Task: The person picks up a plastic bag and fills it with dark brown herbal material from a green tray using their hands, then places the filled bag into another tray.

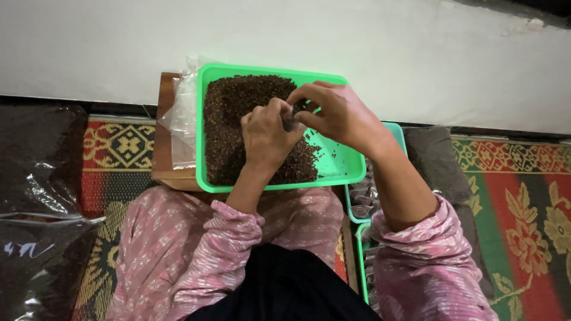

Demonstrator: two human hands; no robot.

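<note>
A bright green plastic tray [339,172] rests on a low wooden stand in front of me, heaped on its left side with small dark brown grains [229,119]. My left hand [267,134] hovers over the heap with its fingers curled, pinching a small clear packet [291,122]. My right hand [336,113] reaches in from the right and meets the same packet at the fingertips. What is inside the packet is too small to tell.
Clear plastic bags [181,119] lie on the stand left of the tray. A teal tray [363,205] with filled small packets sits at my right knee. Large bags of dark grains [35,196] lie at left. A patterned mat [523,208] covers the floor below a white wall.
</note>
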